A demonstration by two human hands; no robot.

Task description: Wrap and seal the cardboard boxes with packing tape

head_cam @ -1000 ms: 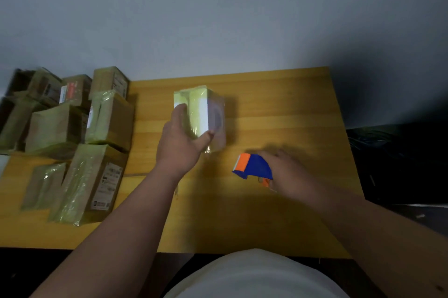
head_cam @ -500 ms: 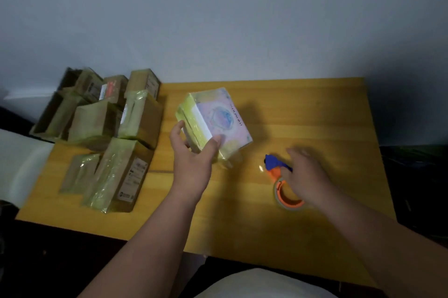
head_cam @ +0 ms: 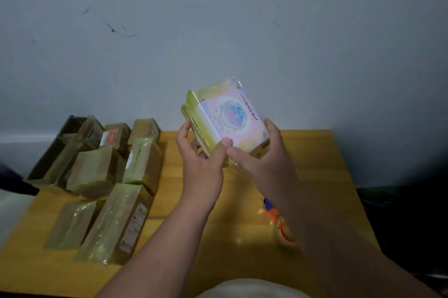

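Note:
A pink and white printed box [head_cam: 231, 117], partly wrapped in yellowish tape, is held tilted in the air above the wooden table [head_cam: 322, 167]. My left hand [head_cam: 202, 163] grips its lower left edge, thumb on the printed face. My right hand [head_cam: 260, 156] grips the lower right corner, thumb next to the left thumb. The orange and blue tape dispenser [head_cam: 278, 222] lies on the table below my right forearm, partly hidden by it.
Several tape-wrapped cardboard boxes [head_cam: 109, 176] are piled on the table's left side, reaching its left edge. A grey wall stands right behind the table. Dark floor lies off the right edge.
My right hand let go of the tape dispenser, left it on the table and moved up to the box. The box was lifted higher and tilted, now held by both hands.

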